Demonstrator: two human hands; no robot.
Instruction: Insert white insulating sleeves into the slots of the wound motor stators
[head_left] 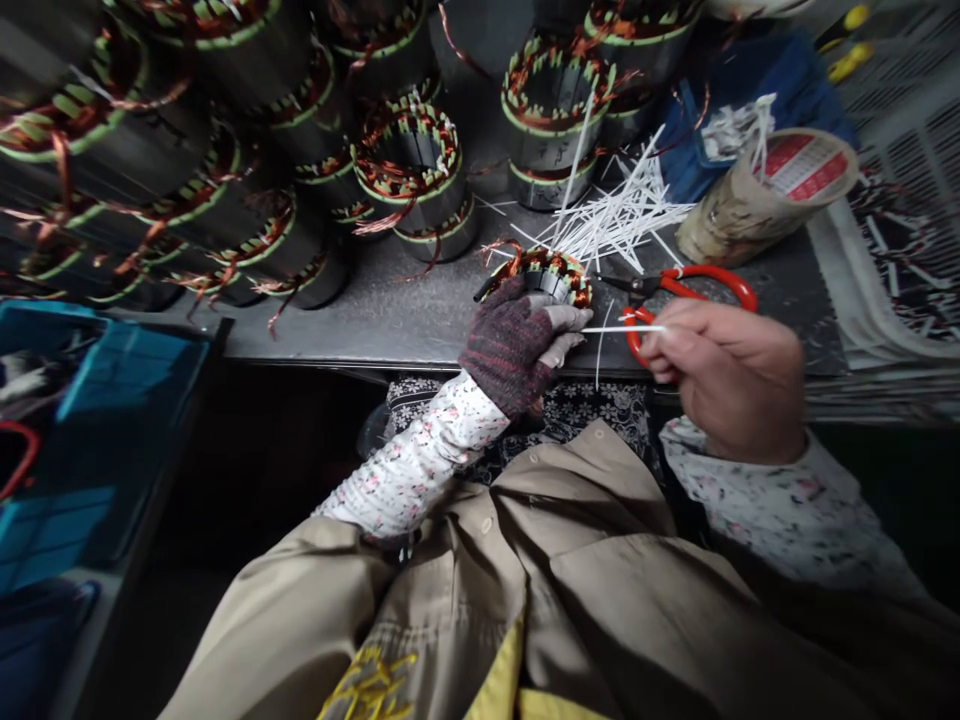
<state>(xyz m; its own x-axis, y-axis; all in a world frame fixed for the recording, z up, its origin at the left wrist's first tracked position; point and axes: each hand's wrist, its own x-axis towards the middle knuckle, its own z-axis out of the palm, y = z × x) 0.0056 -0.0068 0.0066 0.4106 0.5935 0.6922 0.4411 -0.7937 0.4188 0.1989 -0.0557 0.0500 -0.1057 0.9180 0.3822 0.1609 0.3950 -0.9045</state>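
A left hand [510, 345] in a dark knit glove grips a tilted copper-wound motor stator [544, 280] at the front edge of the metal-topped bench [390, 320], while the bare right hand [720, 375] pinches a thin white strip [622, 329] just beside it (red-handled scissors [694, 290] touch its fingers, though I cannot tell whether they are held). Behind them lie a heap of white strips [615, 220], more upright stators [412, 170] and a roll of tape [765, 195].
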